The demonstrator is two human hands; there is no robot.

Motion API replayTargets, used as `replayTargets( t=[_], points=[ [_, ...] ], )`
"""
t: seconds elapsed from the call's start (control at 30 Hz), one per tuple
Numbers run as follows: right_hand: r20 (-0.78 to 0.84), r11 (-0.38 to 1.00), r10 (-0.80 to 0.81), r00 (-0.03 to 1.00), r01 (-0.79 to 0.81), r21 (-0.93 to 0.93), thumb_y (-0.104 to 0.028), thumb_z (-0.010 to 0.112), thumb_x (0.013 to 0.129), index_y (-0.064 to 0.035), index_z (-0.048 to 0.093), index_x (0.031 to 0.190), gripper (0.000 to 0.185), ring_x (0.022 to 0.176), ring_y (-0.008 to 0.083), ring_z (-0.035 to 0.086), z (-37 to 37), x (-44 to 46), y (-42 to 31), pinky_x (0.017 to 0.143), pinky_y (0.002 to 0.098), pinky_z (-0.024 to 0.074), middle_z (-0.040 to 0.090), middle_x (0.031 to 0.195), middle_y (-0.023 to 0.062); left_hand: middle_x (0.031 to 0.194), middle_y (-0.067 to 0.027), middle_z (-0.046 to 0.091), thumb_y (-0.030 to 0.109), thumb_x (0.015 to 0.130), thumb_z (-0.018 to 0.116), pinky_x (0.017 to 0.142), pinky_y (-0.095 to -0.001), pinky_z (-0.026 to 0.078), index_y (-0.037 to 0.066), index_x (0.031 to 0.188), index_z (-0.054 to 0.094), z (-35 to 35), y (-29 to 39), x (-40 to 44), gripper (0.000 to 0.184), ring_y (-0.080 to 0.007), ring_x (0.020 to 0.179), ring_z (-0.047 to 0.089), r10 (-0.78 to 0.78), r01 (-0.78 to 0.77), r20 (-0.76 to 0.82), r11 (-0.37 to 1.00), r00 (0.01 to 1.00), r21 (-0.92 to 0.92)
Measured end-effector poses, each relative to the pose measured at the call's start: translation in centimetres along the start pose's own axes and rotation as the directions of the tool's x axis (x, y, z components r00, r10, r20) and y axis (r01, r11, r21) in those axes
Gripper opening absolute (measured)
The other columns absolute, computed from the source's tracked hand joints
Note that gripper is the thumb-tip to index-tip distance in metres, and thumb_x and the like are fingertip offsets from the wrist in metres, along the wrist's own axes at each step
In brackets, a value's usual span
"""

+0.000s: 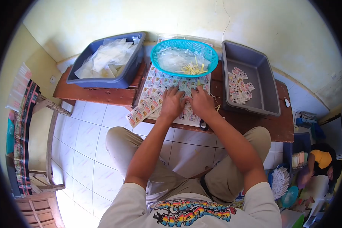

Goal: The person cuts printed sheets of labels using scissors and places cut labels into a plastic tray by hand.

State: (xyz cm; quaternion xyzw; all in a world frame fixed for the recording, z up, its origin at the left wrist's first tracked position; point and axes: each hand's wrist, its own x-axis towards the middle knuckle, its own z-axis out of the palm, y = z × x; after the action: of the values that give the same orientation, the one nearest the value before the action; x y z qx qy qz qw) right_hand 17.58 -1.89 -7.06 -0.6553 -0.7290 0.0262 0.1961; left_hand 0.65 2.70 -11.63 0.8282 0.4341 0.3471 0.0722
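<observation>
My left hand (173, 103) rests over the printed label sheets (155, 81), its fingers bent and the thumb pointing at the other hand. Close beside it, my right hand (200, 102) has its fingers curled down at the same spot. Something thin and see-through seems to lie between the fingertips, but I cannot make out what it is. A cut strip of printed labels (142, 111) sticks out under my left hand past the bench edge. Just beyond the hands stands a turquoise basket (155, 60) with clear plastic bags (174, 57) and yellow strips (193, 69).
Translucent bags (110, 55) fill a blue-grey tub (129, 78) on the left. A grey tub (260, 76) on the right contains several packed printed cards (239, 87). Black scissor handles (203, 124) show at the front edge of the wooden bench (239, 121). Another person (323, 159) is at far right.
</observation>
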Motion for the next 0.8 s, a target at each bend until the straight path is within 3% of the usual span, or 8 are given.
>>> replayTargets(
  t=[0.13,0.37,0.47,0.57,0.63,0.8],
  points=[
    [0.126,0.997,0.059,0.990,-0.051,-0.063,-0.017,0.072,0.093,0.0029,0.069,0.114,0.029,0.103,0.0406,0.072,1.0,1.1,0.0,0.084,0.0500,0.0622,0.058,0.129,0.0242,0.144,-0.0220,0.062,0.019,0.090,0.075,0.119,-0.0603,0.037,0.007,0.123,0.073,0.9,-0.2,-0.8,0.036,-0.0426,0.140,0.052,0.001,-0.002,0.058,1.000,0.998,0.025],
    [0.070,0.978,0.206,0.976,-0.209,0.029,-0.018,0.081,0.087,-0.0011,0.069,0.113,0.033,0.102,0.0438,0.072,1.8,2.1,-0.1,0.087,0.0531,0.0600,0.059,0.125,0.0226,0.140,-0.0215,0.064,0.012,0.092,0.072,0.115,-0.0617,0.041,0.006,0.123,0.072,1.9,0.5,-1.8,0.032,-0.0420,0.138,0.055,-0.024,0.024,0.009,1.000,1.000,0.008],
    [0.075,0.964,0.237,0.969,-0.244,0.109,-0.017,0.080,0.087,0.0032,0.064,0.122,0.043,0.107,0.0456,0.072,1.5,2.4,-0.1,0.089,0.0525,0.0609,0.060,0.130,0.0278,0.145,-0.0207,0.062,0.010,0.091,0.068,0.119,-0.0601,0.037,0.006,0.127,0.070,1.7,0.9,-2.0,0.036,-0.0401,0.142,0.052,-0.057,0.058,0.055,0.998,0.997,-0.013],
    [0.120,0.963,0.228,0.966,-0.242,0.117,-0.017,0.081,0.086,0.0019,0.060,0.125,0.048,0.106,0.0457,0.072,1.1,2.5,-0.3,0.090,0.0528,0.0602,0.068,0.119,0.0261,0.144,-0.0208,0.062,0.010,0.091,0.068,0.119,-0.0592,0.037,0.006,0.127,0.070,1.5,1.2,-2.2,0.036,-0.0403,0.140,0.053,-0.064,0.065,0.050,0.998,0.997,-0.006],
    [0.087,0.975,0.181,0.980,-0.190,0.117,-0.018,0.083,0.085,-0.0019,0.065,0.118,0.041,0.105,0.0433,0.073,0.8,2.2,-0.2,0.089,0.0518,0.0599,0.074,0.108,0.0223,0.142,-0.0220,0.063,0.009,0.090,0.070,0.119,-0.0592,0.036,0.007,0.128,0.070,1.7,1.2,-2.2,0.038,-0.0411,0.137,0.055,-0.082,0.082,0.015,0.996,0.997,-0.038],
    [-0.030,0.952,0.145,0.989,-0.132,0.275,-0.016,0.081,0.086,-0.0070,0.073,0.107,0.025,0.101,0.0393,0.074,1.7,2.7,0.9,0.087,0.0492,0.0594,0.077,0.103,0.0174,0.140,-0.0238,0.063,0.009,0.087,0.074,0.115,-0.0573,0.039,0.006,0.128,0.070,-0.2,3.0,-2.0,0.042,-0.0426,0.130,0.059,-0.109,0.108,-0.042,0.994,0.993,-0.025]
  ],
)
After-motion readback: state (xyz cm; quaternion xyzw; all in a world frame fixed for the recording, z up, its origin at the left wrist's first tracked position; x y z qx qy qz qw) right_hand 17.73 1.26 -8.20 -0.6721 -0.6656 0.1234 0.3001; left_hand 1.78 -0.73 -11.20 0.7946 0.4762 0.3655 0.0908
